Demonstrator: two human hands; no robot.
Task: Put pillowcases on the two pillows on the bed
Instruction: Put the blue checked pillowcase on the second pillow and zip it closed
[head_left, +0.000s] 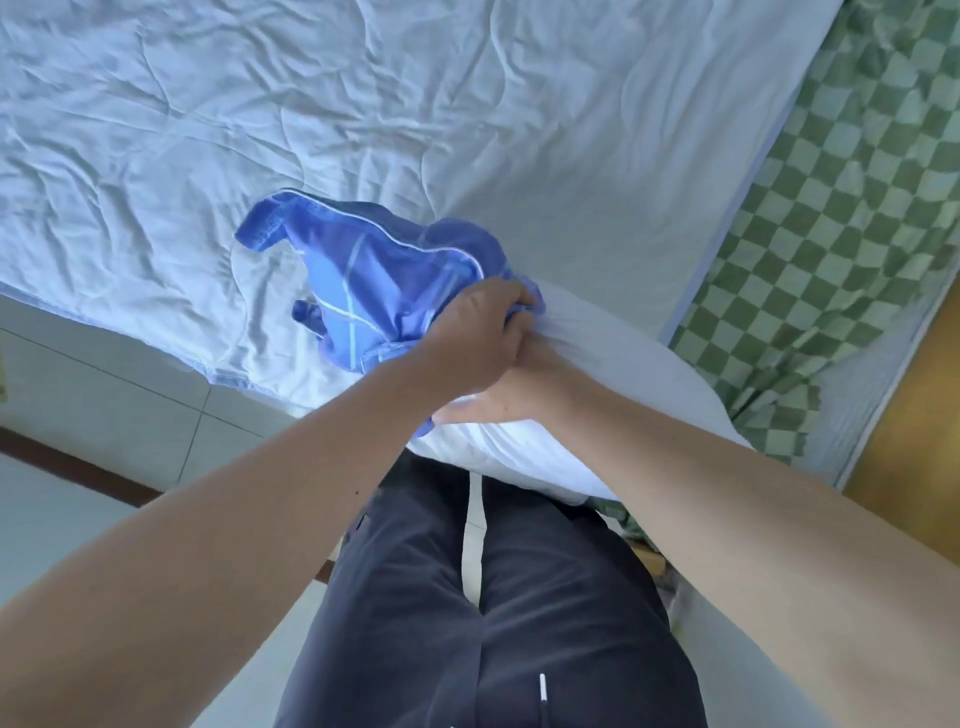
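We see the bed (519, 130) spread with a wrinkled pale blue quilt (260, 104), and a green checked sheet (831, 208) beside it along the right. A crumpled blue pillowcase (374, 275) lies on the quilt near the bed's edge, with a white pillow (623, 395) next to it.

The pillow (613, 410) lies at the near edge of the bed (363, 104), against the person's legs, with the pillowcase (374, 275) bunched on the bed just left of its far end, both hands meeting there, the left hand (478, 322) over the right hand (514, 395).
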